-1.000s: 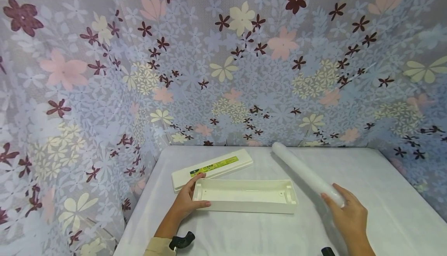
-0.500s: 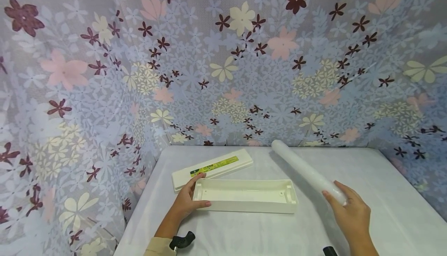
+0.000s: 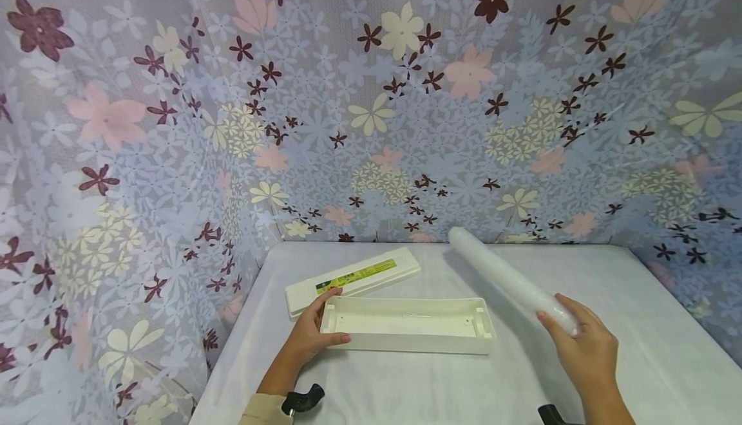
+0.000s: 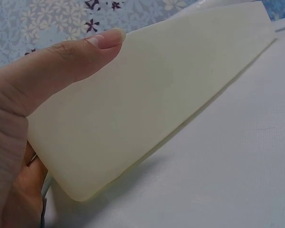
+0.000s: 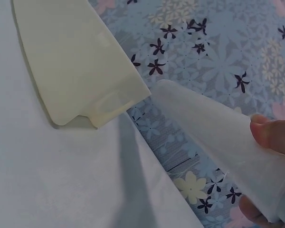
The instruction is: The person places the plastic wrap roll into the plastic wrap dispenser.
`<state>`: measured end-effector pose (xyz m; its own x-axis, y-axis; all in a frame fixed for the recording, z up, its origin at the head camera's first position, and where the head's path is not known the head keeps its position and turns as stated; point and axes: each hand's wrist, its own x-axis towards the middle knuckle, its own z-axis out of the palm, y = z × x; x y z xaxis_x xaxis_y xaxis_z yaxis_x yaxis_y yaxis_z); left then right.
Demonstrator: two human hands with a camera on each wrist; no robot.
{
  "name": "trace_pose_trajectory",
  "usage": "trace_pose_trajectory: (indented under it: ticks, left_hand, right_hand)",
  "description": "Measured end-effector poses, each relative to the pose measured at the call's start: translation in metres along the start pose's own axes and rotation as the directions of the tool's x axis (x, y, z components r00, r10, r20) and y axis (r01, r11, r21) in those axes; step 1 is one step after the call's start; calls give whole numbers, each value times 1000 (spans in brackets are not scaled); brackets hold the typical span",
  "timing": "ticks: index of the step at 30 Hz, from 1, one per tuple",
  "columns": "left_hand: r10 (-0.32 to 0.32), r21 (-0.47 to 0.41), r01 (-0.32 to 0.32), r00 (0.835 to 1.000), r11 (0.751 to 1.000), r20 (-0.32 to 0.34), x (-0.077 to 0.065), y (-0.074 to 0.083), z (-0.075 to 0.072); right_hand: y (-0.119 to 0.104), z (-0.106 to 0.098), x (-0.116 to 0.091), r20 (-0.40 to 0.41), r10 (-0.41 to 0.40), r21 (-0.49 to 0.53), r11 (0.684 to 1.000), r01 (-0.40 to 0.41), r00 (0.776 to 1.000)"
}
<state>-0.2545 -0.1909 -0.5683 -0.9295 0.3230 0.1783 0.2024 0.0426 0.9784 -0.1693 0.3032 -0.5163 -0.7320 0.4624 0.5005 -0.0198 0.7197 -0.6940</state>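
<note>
A long, cream-coloured open box [image 3: 414, 344] lies across the middle of the table, its hollow inside facing up. My left hand [image 3: 306, 337] grips its left end, thumb on the front wall and fingers at the back corner; in the left wrist view the thumb [image 4: 80, 59] lies along the box's plain outer side. To the right, a translucent white roll of plastic wrap [image 3: 510, 278] slants away from me. My right hand [image 3: 590, 349] holds its near end between thumb and fingers. The far end of the roll [image 5: 194, 111] points past the box's right end in the right wrist view.
Behind the box lies a cream lid [image 3: 371, 283] with a yellow-green label, at an angle. A white cloth [image 3: 429, 386] covers the table. A floral curtain [image 3: 371, 122] hangs close along the back and sides. Black wrist mounts [image 3: 303, 399] show near the forearms.
My right hand has moved slightly right and up with the roll, whose far end has risen a little. The left hand, the box and the lid have stayed where they were.
</note>
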Motion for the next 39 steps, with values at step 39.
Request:
trace_pose_trajectory:
  ticks: [39]
  left_hand:
    - [0, -4, 0, 1000, 1000, -4, 2, -2, 0]
  right_hand:
    - [-23, -6, 16, -71, -94, 57, 993, 99, 993]
